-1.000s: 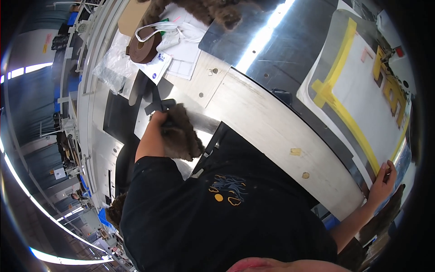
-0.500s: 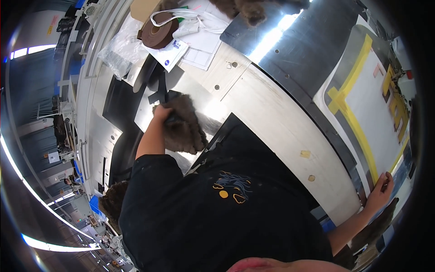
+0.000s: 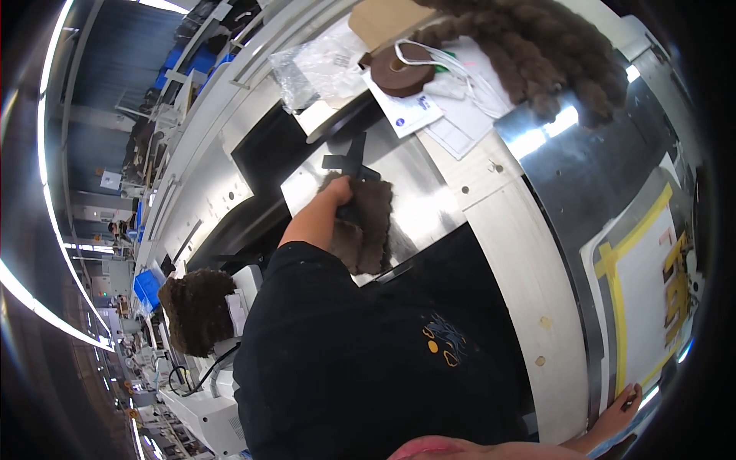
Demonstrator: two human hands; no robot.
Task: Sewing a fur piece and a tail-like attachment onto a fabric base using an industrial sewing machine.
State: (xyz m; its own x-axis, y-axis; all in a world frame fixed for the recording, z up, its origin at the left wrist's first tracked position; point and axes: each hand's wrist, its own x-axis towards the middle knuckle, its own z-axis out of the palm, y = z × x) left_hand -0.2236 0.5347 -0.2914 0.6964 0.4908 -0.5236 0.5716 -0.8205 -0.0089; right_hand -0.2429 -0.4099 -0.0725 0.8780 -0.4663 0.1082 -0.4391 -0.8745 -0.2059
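My left hand [image 3: 340, 192] grips a brown fur piece [image 3: 373, 222] lying on a shiny metal plate [image 3: 429, 199]. Just beyond the fingers is a flat black cross-shaped piece [image 3: 343, 161], partly covered near the hand. My right hand [image 3: 617, 414] rests at the lower edge of a white sheet [image 3: 644, 299] bordered with yellow tape, its fingers bent and apart. Brown cut-out shapes [image 3: 675, 291] are on that sheet.
Fur strips [image 3: 560, 69] lie at the top right, beside papers [image 3: 460, 123], a brown roll [image 3: 399, 80] and a plastic bag [image 3: 307, 77]. Another fur piece [image 3: 195, 310], a blue bin [image 3: 146, 291] and a white machine [image 3: 211, 414] are at lower left.
The view has swung, shifting the bench rightward in the picture and revealing more machine at left. My left hand still holds the fur; my right hand stays at the sheet's edge.
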